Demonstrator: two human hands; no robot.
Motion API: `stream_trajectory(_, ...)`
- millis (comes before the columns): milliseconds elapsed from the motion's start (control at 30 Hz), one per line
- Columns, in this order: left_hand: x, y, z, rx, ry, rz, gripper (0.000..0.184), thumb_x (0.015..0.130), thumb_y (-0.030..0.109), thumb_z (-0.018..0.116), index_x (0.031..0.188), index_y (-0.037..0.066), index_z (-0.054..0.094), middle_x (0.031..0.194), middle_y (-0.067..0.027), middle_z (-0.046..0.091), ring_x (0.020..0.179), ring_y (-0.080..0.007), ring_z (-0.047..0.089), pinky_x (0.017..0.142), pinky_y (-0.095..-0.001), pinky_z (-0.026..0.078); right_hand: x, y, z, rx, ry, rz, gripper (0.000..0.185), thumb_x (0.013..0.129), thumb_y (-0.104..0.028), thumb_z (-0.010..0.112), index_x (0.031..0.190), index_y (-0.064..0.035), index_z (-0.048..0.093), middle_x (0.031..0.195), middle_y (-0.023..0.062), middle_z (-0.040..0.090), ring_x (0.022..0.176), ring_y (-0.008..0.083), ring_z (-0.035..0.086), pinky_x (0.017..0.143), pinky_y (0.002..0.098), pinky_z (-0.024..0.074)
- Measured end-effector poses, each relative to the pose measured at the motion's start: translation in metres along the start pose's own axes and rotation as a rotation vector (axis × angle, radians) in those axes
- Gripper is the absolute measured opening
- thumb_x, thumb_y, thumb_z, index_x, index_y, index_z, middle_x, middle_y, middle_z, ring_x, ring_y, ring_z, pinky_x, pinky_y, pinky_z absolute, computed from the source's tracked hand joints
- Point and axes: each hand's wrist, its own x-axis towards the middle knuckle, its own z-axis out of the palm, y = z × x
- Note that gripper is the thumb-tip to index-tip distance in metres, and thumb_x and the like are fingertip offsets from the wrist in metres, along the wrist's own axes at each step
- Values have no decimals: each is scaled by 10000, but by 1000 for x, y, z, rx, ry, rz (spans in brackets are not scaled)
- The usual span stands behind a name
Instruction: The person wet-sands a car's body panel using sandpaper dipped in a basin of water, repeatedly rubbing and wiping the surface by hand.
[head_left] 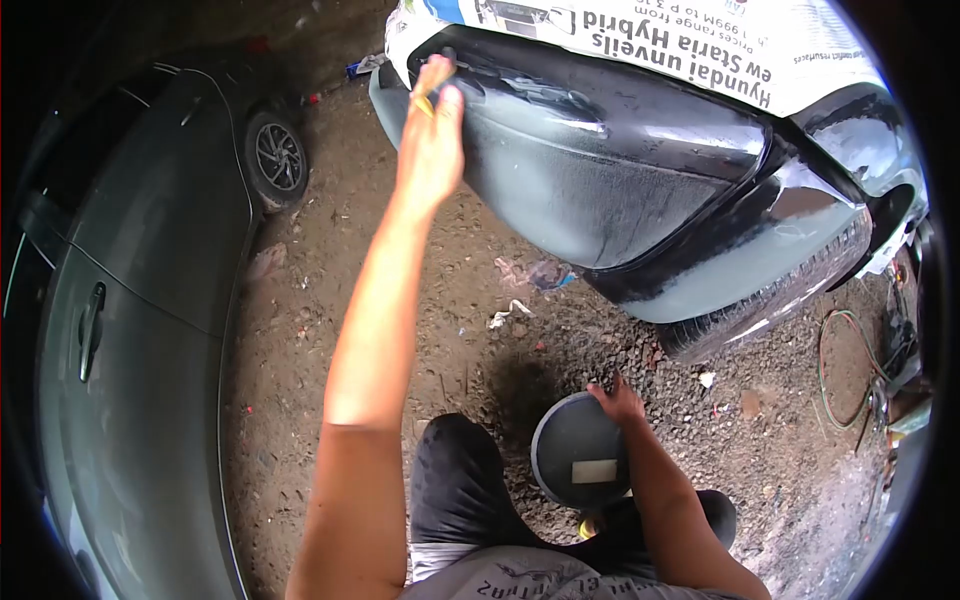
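My left hand reaches forward to the left end of a black and grey car panel. Its fingers are bent around something small and yellowish that I cannot make out. Patches of the panel look dull grey, others shiny black. My right hand grips the upper right rim of a round dark container in front of my knees. A pale rectangular piece shows within the container's outline.
Newspaper covers the car above the panel. A tire is below it. Another dark car stands at the left. Gravelly ground holds scraps of litter. A thin hose lies at the right.
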Motion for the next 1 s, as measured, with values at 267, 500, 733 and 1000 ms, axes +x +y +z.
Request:
stream_trajectory(267, -23, 13, 8, 108, 22, -2, 604, 1086, 344, 443, 1504, -91, 400, 1581, -241, 398, 1492, -334, 294, 1245, -409, 205, -3, -8, -9, -48, -99, 54, 1214, 783, -919, 447, 1609, -51, 254, 1466, 273, 529, 1311, 437, 558, 1084, 520, 431)
stream_trajectory(500, -18, 42, 19, -11, 97, -203, 637, 1089, 354, 435, 1526, -99, 341, 1606, -278, 319, 1519, -360, 247, 1258, -405, 170, -3, -5, -5, -47, -51, 16, 1201, 792, -916, 434, 1611, -56, 252, 1472, 271, 523, 1318, 441, 550, 1087, 527, 427)
stream_trajectory(733, 10, 18, 8, -49, 76, -386, 666, 1088, 408, 397, 1515, -99, 344, 1592, -296, 310, 1514, -388, 254, 1251, -409, 197, -6, -7, -5, -45, -15, 13, 1151, 821, -859, 483, 1592, -31, 277, 1412, 283, 569, 1299, 444, 559, 1097, 508, 419)
stream_trajectory(1000, 13, 11, -5, -12, 4, -353, 656, 1088, 399, 415, 1524, -87, 353, 1618, -277, 299, 1519, -365, 254, 1255, -404, 190, -4, -4, -1, -34, 4, 9, 1169, 809, -880, 478, 1588, -28, 291, 1399, 290, 577, 1304, 444, 556, 1096, 516, 422)
